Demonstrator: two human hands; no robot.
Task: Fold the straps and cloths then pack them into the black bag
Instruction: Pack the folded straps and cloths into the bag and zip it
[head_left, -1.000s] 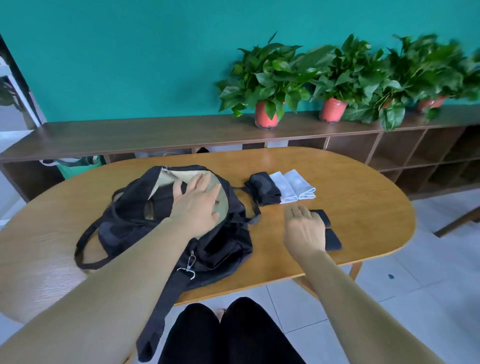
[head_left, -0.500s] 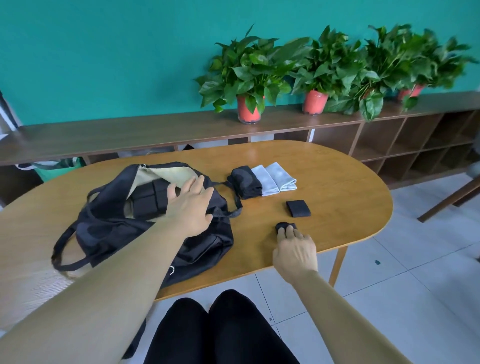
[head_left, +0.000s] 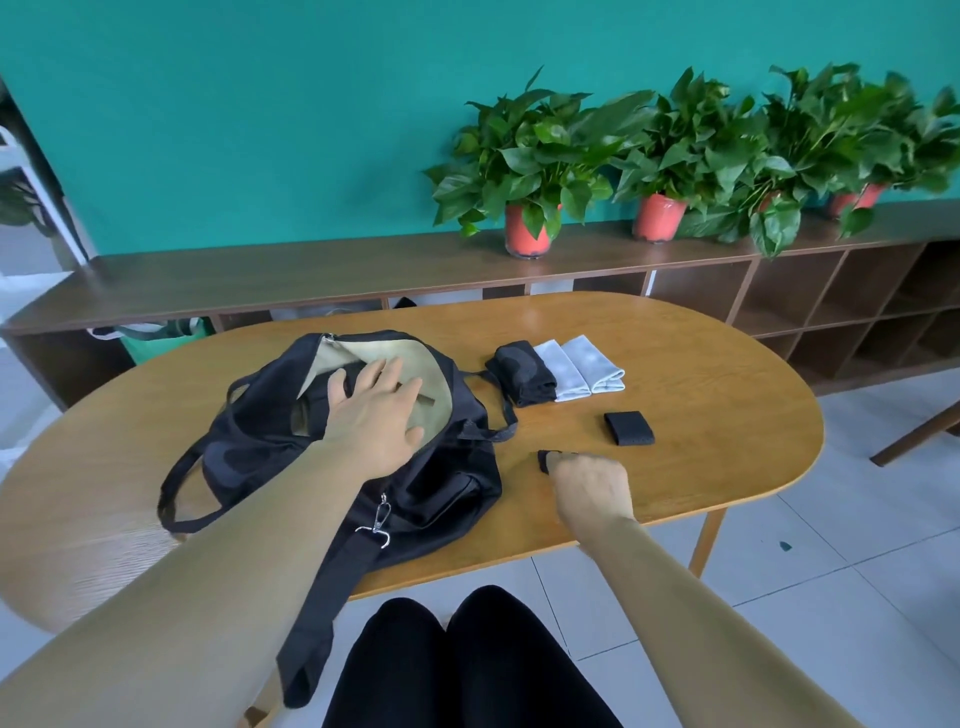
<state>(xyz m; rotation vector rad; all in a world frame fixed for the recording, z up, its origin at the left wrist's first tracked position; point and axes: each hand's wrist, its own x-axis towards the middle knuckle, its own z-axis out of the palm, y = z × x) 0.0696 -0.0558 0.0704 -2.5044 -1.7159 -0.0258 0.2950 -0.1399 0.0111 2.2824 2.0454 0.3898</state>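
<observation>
The black bag (head_left: 441, 499) lies open on the left half of the oval wooden table (head_left: 727, 364), its beige lining showing. My left hand (head_left: 376, 410) rests flat on the open mouth with fingers spread. My right hand (head_left: 589, 483) grips a folded black strap (head_left: 544, 460) just right of the bag; only the strap's end shows past my fingers. A second folded black strap (head_left: 628, 428) lies on the table beyond my right hand. Further back sit a folded black cloth (head_left: 519, 371) and two folded light grey cloths (head_left: 582, 366), side by side.
A long dark shelf unit (head_left: 311, 270) runs behind the table, carrying several potted plants (head_left: 530, 171) in red pots. The bag's shoulder strap with a metal clip (head_left: 379, 522) hangs over the table's front edge. A chair leg (head_left: 914, 434) shows at the right.
My right hand has closed on one black strap and drawn it toward the bag, leaving the other strap behind. My left hand stays on the bag's opening.
</observation>
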